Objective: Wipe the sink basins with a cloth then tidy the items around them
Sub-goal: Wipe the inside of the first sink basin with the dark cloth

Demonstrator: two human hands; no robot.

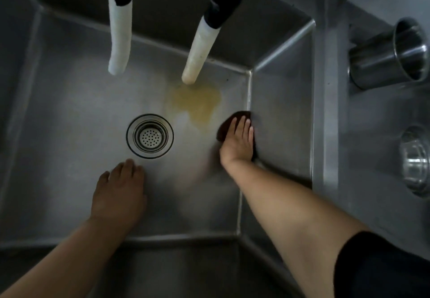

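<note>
Right hand (239, 139): flat, fingers straight, pressing dark cloth (224, 126) into basin (69, 102) corner, beside yellow stain (197, 103). Left hand (118, 190): open, palm down near drain (150, 136), apparently bracing the lean.

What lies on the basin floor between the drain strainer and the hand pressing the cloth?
Head view: bare steel floor, with the tail of a yellowish stain between the drain strainer and the right hand on the cloth.
</note>
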